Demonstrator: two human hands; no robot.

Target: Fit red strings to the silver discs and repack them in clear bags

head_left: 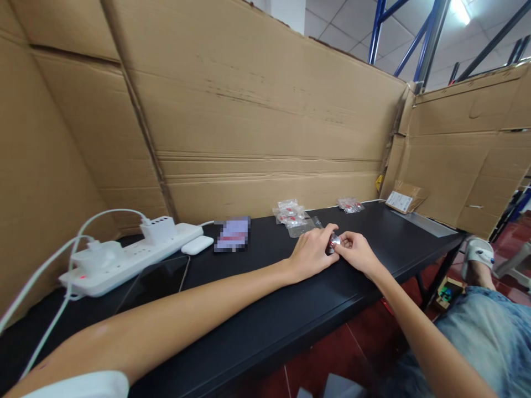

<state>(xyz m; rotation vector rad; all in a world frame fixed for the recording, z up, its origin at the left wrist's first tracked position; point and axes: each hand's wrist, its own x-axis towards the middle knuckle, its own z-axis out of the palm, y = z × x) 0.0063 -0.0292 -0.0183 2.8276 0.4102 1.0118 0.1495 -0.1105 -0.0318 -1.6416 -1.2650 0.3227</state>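
My left hand (312,251) rests on the black tabletop, its thumb and fingers curled round a small shiny silver-and-red piece (333,242). From the other side, the thumb and bent fingers of my right hand (355,253) pinch the same piece. Fingers cover most of it, so its exact kind does not show. Just behind my left hand lies a flat clear plastic bag (299,228). A pile of small clear bags (289,211) with red and silver contents sits beyond that, against the cardboard. More such bags (350,205) lie farther right.
At the left are a white power strip (136,255) with plugged-in cables, a dark phone (160,281), a white case (197,245) and a blurred purple item (232,234). Cardboard walls (265,105) enclose the black table (265,315). A labelled brown package (404,197) stands far right.
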